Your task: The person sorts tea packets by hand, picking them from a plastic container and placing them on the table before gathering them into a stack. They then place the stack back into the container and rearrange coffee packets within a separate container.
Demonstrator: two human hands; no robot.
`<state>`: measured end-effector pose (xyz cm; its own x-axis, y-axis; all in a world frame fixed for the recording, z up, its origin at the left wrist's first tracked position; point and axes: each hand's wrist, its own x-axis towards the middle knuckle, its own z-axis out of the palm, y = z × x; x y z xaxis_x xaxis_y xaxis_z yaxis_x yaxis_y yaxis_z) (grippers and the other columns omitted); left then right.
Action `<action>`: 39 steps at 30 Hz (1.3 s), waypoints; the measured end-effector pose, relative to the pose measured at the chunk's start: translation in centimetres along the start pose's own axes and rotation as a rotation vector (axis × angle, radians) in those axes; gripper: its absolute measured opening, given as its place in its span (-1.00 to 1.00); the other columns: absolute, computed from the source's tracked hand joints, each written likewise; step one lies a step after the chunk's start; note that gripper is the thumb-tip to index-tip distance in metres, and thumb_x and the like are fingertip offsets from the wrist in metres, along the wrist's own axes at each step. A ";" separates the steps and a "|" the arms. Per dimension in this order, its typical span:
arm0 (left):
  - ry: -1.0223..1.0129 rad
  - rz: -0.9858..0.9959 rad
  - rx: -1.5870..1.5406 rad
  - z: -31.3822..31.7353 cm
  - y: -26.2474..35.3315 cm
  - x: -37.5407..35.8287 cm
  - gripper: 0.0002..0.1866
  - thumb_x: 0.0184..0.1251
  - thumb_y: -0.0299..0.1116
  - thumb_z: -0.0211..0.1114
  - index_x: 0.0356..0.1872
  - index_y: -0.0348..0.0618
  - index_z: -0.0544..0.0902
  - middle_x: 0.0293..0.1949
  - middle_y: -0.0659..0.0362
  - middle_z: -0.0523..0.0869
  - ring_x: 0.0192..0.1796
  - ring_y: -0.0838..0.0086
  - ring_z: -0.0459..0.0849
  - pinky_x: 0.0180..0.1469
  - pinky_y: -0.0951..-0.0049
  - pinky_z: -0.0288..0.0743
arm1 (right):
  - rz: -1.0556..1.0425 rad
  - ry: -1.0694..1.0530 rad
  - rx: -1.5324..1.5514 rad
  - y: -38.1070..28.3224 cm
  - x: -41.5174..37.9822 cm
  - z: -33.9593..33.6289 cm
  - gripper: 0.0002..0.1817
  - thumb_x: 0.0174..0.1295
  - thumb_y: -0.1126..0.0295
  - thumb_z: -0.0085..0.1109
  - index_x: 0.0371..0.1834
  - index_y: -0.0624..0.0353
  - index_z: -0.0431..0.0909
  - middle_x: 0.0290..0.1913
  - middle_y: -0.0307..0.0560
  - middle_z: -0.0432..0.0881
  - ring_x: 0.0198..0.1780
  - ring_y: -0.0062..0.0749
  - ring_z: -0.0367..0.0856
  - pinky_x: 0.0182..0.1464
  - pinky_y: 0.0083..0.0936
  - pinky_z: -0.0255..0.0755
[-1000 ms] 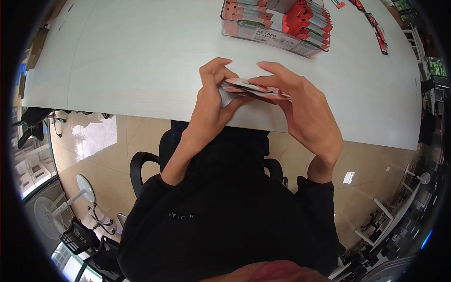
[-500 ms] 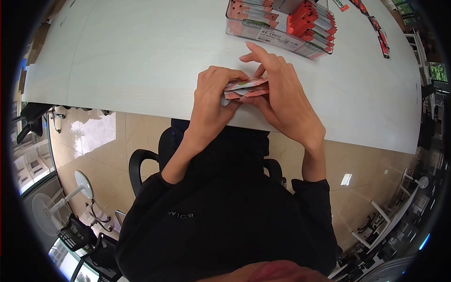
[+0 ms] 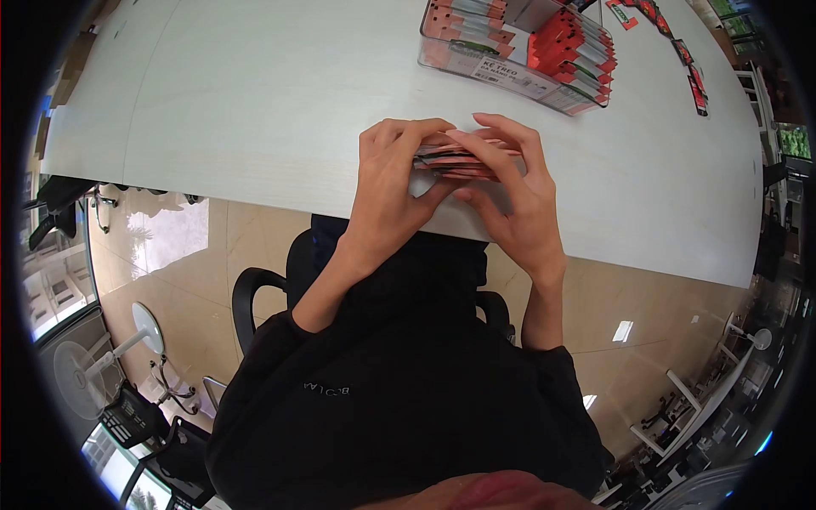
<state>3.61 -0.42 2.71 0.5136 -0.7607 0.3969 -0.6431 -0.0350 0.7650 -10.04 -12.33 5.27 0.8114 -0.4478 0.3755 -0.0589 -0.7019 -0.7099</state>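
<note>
A stack of red and pink sachets is held edge-on between my two hands, just above the near edge of the white table. My left hand grips the left end, thumb below and fingers over the top. At the right end, my right hand curls round the stack with its thumb underneath and fingers across the upper edge. Fingers cover part of the stack, so its printing cannot be read. Beyond the hands stands a clear plastic bin with pale pink sachets on its left side and red sachets on its right.
The white table spreads out around the hands. A row of dark red packets lies along its far right, with a loose red and green packet beside it. An office chair is under me; a white fan stands lower left.
The sachets have turned to show more of their stacked edges. My right hand has lowered its raised fingers onto them. The bin appears slightly lower and further right in view.
</note>
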 end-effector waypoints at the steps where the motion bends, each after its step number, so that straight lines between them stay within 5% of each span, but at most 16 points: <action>1: 0.000 0.003 0.000 0.0 -0.1 0.0 -0.35 -0.05 -0.55 0.62 0.18 -0.05 0.64 -0.03 0.22 0.73 0.12 0.22 0.58 0.30 0.19 0.31 | -0.040 0.016 -0.130 0.0 0.0 0.0 -0.35 0.03 0.33 0.60 0.29 -0.14 0.68 0.32 -0.13 0.55 0.18 -0.19 0.61 0.17 -0.26 0.51; 4: -0.030 0.040 0.057 0.0 -0.2 -0.1 -0.27 -0.05 -0.57 0.61 0.26 -0.10 0.56 0.08 0.14 0.68 0.20 0.16 0.54 0.33 0.16 0.31 | -0.097 0.027 -0.342 -0.1 0.2 -0.6 -0.32 -0.02 0.31 0.60 0.29 -0.18 0.68 0.24 -0.19 0.60 0.10 -0.24 0.60 0.07 -0.25 0.48; 10: -0.057 0.061 0.011 0.2 0.1 -0.3 -0.25 -0.03 -0.63 0.57 0.28 -0.18 0.48 0.12 0.10 0.65 0.22 0.11 0.53 0.32 0.15 0.32 | -0.012 0.030 -0.213 0.5 0.0 0.2 -0.20 -0.03 0.34 0.62 0.40 -0.11 0.57 0.20 -0.18 0.60 0.09 -0.15 0.55 0.11 -0.18 0.45; 17: -0.173 0.045 -0.044 -0.6 0.0 0.1 -0.49 0.11 -0.58 0.53 0.12 -0.16 0.58 0.02 0.15 0.69 0.18 0.16 0.58 0.31 0.19 0.33 | -0.014 0.098 -0.179 0.2 0.0 0.0 -0.02 0.04 0.38 0.64 0.57 0.12 0.30 0.25 -0.03 0.56 0.24 -0.04 0.50 0.22 -0.21 0.46; 20: -0.170 0.053 -0.041 -0.5 -0.1 0.1 -0.52 0.12 -0.56 0.53 0.10 -0.13 0.60 -0.01 0.18 0.70 0.17 0.19 0.59 0.29 0.20 0.33 | 0.044 0.166 0.072 0.7 -1.0 1.0 0.01 0.16 0.42 0.58 0.63 0.18 0.11 0.32 0.07 0.52 0.31 -0.03 0.53 0.30 -0.25 0.47; 22: -0.160 0.088 -0.029 -0.4 -0.1 0.2 -0.51 0.12 -0.57 0.53 0.10 -0.11 0.60 -0.01 0.20 0.70 0.16 0.20 0.59 0.28 0.20 0.33 | 0.121 -0.027 0.367 0.5 -1.6 1.5 -0.02 0.26 0.48 0.50 0.64 0.20 0.02 0.39 0.11 0.48 0.32 -0.04 0.58 0.33 -0.24 0.49; 24: -0.129 0.031 -0.091 -0.3 -0.1 0.3 -0.47 0.00 -0.70 0.46 0.08 -0.08 0.65 -0.02 0.21 0.71 0.14 0.22 0.57 0.28 0.25 0.33 | 0.079 -0.026 0.306 0.6 -1.5 1.5 -0.06 0.28 0.51 0.47 0.64 0.21 0.03 0.39 0.12 0.48 0.28 -0.06 0.61 0.31 -0.23 0.51; 32: -0.189 0.077 -0.071 -0.6 -0.4 0.5 -0.50 0.06 -0.65 0.49 0.07 -0.09 0.63 -0.03 0.23 0.70 0.09 0.24 0.61 0.22 0.22 0.32 | 0.049 -0.007 0.265 1.5 -1.9 1.7 -0.03 0.28 0.61 0.42 0.64 0.26 -0.05 0.39 0.17 0.48 0.25 -0.07 0.64 0.28 -0.27 0.55; 34: -0.196 0.068 -0.073 -0.7 -0.3 0.4 -0.50 0.05 -0.66 0.49 0.07 -0.09 0.64 -0.03 0.23 0.70 0.09 0.24 0.61 0.22 0.22 0.32 | 0.065 0.050 0.388 1.4 -1.8 1.9 0.06 0.30 0.69 0.34 0.69 0.17 -0.24 0.45 0.21 0.43 0.32 -0.15 0.59 0.35 -0.23 0.54; 38: -0.202 0.069 -0.067 -0.7 -0.2 0.4 -0.50 0.05 -0.66 0.48 0.07 -0.11 0.64 -0.03 0.22 0.70 0.09 0.23 0.61 0.22 0.22 0.33 | 0.152 0.059 0.365 0.7 -1.6 1.5 0.07 0.28 0.70 0.34 0.71 0.18 -0.24 0.52 0.20 0.38 0.31 -0.19 0.60 0.36 -0.26 0.53; 39: -0.204 0.063 -0.073 -0.7 -0.2 0.4 -0.51 0.05 -0.66 0.48 0.07 -0.11 0.64 -0.03 0.22 0.70 0.09 0.23 0.61 0.21 0.23 0.34 | 0.170 0.011 0.275 0.7 -1.5 1.3 0.05 0.26 0.62 0.41 0.69 0.25 -0.15 0.54 0.17 0.39 0.37 -0.08 0.54 0.42 -0.20 0.41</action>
<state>4.32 -0.23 3.06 0.3434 -0.8757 0.3396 -0.6236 0.0578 0.7796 -10.57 -11.45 3.42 0.7971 -0.5527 0.2433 -0.0321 -0.4412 -0.8968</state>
